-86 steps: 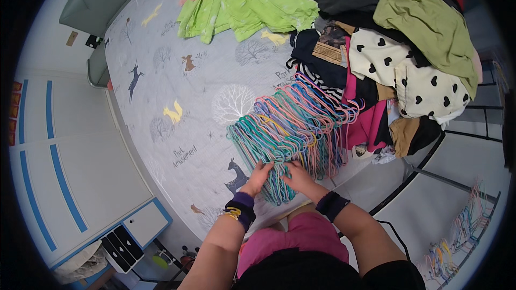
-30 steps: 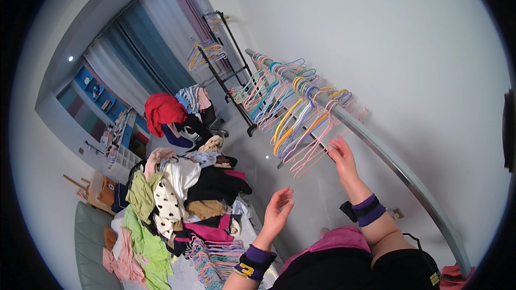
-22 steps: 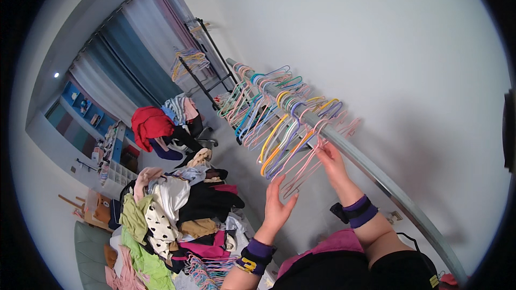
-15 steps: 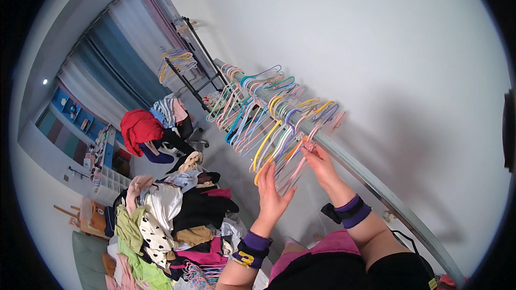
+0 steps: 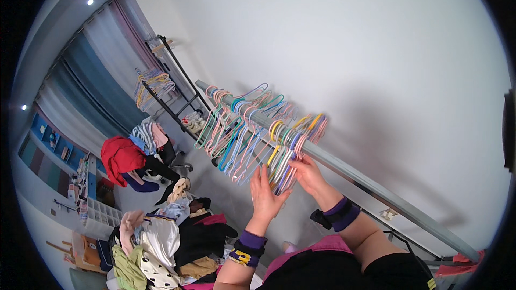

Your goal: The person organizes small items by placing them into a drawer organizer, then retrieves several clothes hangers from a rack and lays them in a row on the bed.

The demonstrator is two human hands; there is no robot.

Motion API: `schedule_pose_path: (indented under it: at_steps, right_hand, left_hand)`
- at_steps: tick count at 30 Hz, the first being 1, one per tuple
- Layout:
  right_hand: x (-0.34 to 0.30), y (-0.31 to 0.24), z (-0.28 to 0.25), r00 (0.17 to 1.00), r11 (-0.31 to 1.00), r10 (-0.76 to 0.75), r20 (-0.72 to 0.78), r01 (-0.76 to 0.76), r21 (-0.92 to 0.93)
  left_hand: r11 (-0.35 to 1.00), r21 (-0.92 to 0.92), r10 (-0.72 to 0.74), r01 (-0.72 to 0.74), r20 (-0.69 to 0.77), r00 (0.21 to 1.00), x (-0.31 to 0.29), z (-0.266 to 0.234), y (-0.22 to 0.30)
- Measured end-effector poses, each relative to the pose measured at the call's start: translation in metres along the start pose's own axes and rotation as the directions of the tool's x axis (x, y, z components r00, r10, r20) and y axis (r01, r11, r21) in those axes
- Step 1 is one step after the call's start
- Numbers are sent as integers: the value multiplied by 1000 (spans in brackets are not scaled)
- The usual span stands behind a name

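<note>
A tight bunch of coloured clothes hangers [image 5: 283, 161], mostly yellow, white, pink and purple, hangs from a grey metal rail [image 5: 355, 169]. My left hand [image 5: 266, 200] lies along the bunch's left side, fingers stretched up and thumb apart near the lower corners. From the other side my right hand [image 5: 313, 178] has its fingers closed on the hangers near their shoulders; its fingertips are partly hidden among them. Farther along the rail hang more hangers [image 5: 236, 134] in green, blue and pink, spaced more loosely.
A heap of clothes [image 5: 161, 239] lies at lower left. Behind it, a chair carries a red garment [image 5: 121, 158] and other clothes. A black rack [image 5: 177, 113] with hangers [image 5: 153, 88] stands at the far end. A white wall [image 5: 387, 64] runs behind the rail.
The hangers between my hands have been pressed from a loose spread into a narrow bunch. A gap has opened between them and the farther hangers. My right hand has moved slightly left and down.
</note>
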State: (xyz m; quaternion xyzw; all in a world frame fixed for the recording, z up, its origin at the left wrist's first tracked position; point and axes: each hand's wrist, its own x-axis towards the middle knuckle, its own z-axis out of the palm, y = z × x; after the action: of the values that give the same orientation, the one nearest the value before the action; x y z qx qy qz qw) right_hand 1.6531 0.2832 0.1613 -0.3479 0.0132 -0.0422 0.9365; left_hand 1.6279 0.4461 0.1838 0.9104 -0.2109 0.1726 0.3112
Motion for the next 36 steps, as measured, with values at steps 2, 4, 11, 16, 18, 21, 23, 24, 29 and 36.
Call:
schedule_pose_path:
  at_steps: [2, 4, 11, 16, 18, 21, 23, 24, 29, 36]
  right_hand:
    - [5, 2, 3, 998, 992, 54, -15, -52, 116]
    - [10, 5, 3, 998, 990, 59, -26, -55, 129]
    - [22, -1, 16, 988, 969, 151, 28, -154, 193]
    - [30, 3, 10, 988, 967, 144, 63, -154, 205]
    - [31, 2, 11, 986, 964, 150, 72, -162, 211]
    - [30, 0, 14, 982, 953, 173, 82, -188, 238]
    - [29, 0, 16, 982, 954, 173, 76, -186, 235]
    - [27, -1, 17, 981, 953, 176, 80, -190, 234]
    - [18, -7, 17, 976, 971, 164, 142, -185, 151]
    - [4, -19, 29, 956, 958, 200, 216, -237, 161]
  left_hand:
    - [1000, 15, 19, -19, 21, 1000, 4, 1, -7]
    - [1000, 5, 29, -29, 25, 999, 8, 1, -11]
    - [1000, -26, 17, -16, 62, 998, 17, 7, -28]
    - [999, -40, 33, -30, 73, 997, 19, 10, -28]
    - [999, -31, 39, -37, 65, 997, 18, 11, -28]
    - [998, -23, 52, -51, 54, 997, 15, 14, -28]
    - [999, -18, 40, -39, 81, 996, 12, 16, -29]
    - [999, -15, 37, -36, 79, 996, 10, 16, -29]
    - [998, -14, 68, -67, 77, 995, 3, 16, -19]
    - [998, 22, 50, -51, 25, 998, -1, 0, -1]
